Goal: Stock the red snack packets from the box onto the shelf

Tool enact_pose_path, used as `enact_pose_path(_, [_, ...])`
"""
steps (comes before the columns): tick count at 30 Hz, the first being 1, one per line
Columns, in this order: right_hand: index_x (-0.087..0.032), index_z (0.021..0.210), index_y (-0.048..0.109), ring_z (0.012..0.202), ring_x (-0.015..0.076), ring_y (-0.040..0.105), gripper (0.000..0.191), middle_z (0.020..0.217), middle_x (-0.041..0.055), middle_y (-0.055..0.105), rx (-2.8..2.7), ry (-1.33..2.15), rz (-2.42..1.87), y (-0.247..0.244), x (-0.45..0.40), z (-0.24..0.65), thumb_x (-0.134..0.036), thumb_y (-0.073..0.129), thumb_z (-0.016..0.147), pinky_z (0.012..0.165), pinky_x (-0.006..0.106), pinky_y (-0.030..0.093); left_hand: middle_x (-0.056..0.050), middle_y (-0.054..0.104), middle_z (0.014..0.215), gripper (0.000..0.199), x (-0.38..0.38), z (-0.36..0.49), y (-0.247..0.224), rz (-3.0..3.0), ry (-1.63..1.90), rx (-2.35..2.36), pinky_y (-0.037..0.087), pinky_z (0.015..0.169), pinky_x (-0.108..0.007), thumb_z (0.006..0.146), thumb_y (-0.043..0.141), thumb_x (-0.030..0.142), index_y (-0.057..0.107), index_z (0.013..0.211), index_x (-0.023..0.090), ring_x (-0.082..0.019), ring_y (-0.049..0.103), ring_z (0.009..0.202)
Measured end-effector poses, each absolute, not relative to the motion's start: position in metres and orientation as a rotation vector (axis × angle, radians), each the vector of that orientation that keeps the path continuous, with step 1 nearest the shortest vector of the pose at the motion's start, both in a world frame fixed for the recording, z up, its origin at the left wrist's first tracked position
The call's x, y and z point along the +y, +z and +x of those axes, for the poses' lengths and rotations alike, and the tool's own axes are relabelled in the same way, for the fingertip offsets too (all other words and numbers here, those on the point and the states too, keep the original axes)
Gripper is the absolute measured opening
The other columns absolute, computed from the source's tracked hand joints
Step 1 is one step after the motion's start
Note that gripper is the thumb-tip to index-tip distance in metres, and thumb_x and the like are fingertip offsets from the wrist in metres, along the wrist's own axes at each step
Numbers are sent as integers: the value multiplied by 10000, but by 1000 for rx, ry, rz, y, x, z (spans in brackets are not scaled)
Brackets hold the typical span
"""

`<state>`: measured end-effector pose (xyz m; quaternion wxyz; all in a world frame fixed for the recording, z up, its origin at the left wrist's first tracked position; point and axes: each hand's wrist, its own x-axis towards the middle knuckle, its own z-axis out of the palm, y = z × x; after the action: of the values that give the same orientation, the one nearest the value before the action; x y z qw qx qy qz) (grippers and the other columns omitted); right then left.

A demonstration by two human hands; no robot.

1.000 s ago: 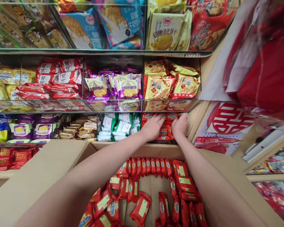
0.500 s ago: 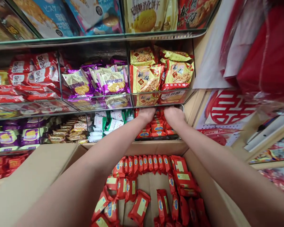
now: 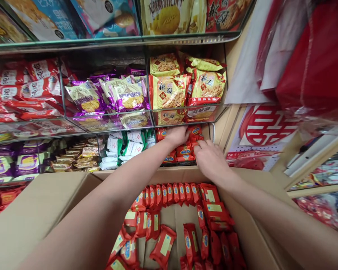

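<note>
Red snack packets (image 3: pixel 185 150) with blue and gold labels fill a lower shelf compartment in front of me. My left hand (image 3: pixel 178 135) reaches into its back among them, its fingers hidden under the shelf above and behind the packets. At the compartment's front right is my right hand (image 3: pixel 210 159), fingers bent and pressed together, their tips on a red packet. Below both arms stands an open cardboard box (image 3: pixel 169 174). More red packets (image 3: pixel 165 245) lie inside it, a neat row along its far wall and others loose or stacked at the sides.
Left of the compartment are white-and-green packets (image 3: pixel 135 144) and brown-gold ones (image 3: pixel 87 155). The shelf above holds yellow-red packets (image 3: pixel 169 92) and purple ones (image 3: pixel 129 93) behind a clear front. A box flap (image 3: pixel 42 202) spreads at left. Red and white bags (image 3: pixel 312 63) hang at upper right.
My right hand has drawn back toward me, out from deeper in the compartment to its front edge. My left hand stays inside, slightly shifted. The view has swung slightly.
</note>
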<state>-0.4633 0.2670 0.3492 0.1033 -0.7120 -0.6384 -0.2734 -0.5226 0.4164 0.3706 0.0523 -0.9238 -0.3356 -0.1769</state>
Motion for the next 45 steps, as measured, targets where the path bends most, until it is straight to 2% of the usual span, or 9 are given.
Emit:
enact_pose_path(6, [-146,842,624,998,265,448,182,1022,129,575,-1831,-688,-1876,321,242,-453,-145,445,807,804,387,411,-34,486,1271,410,426,-506,378,-2782,-570,-1075,335,980,-381,856,371,288,411,1261,237,-255,440,1150])
enact_pose_path(11, [-144,836,636,1039,262,436,207,1038,124,577,-1779,-644,-1795,303,238,-446,-135,432,803,827,402,416,-11,456,1303,440,425,-501,376,-2787,-554,-992,331,983,-370,859,349,273,357,1299,276,-247,415,1180])
enact_pose_path(17, [-152,822,639,1055,261,425,193,1044,104,578,-1750,-625,-1737,301,238,-444,-127,450,791,851,408,416,-19,496,1264,420,423,-505,376,-2828,-475,-816,362,952,-303,859,363,351,407,1264,252,-215,458,1139])
enact_pose_path(25, [-154,776,627,1065,243,420,160,1034,104,584,-1792,-566,-1651,297,238,-448,-88,483,752,892,399,409,-14,383,1361,494,429,-490,378,-2793,-497,-813,183,1056,-363,842,415,370,320,1315,264,-229,303,1258])
enact_pose_path(30, [-152,780,626,1091,248,402,165,1050,110,580,-1765,-572,-1656,298,237,-449,-86,478,753,894,406,410,-31,429,1326,477,434,-500,380,-2820,-443,-767,214,1043,-365,848,359,442,365,1291,264,-221,367,1218])
enact_pose_path(35, [-149,791,624,1090,242,400,170,1049,105,578,-1773,-554,-1667,298,237,-448,-88,467,762,907,388,406,-24,472,1289,451,443,-506,382,-2828,-387,-774,239,1033,-359,839,393,382,374,1280,287,-204,413,1179])
enact_pose_path(42, [-138,818,615,1094,241,390,159,1064,104,569,-1778,-528,-1695,296,236,-448,-95,474,760,931,379,385,-45,460,1296,451,444,-491,380,-2797,-428,-875,218,1043,-367,847,385,325,359,1292,255,-228,386,1202])
enact_pose_path(45, [-140,816,612,1089,241,393,160,1066,100,566,-1780,-512,-1696,297,236,-448,-96,468,764,930,377,383,-50,453,1302,487,442,-497,380,-2796,-422,-866,213,1047,-363,831,414,352,348,1300,238,-236,373,1211])
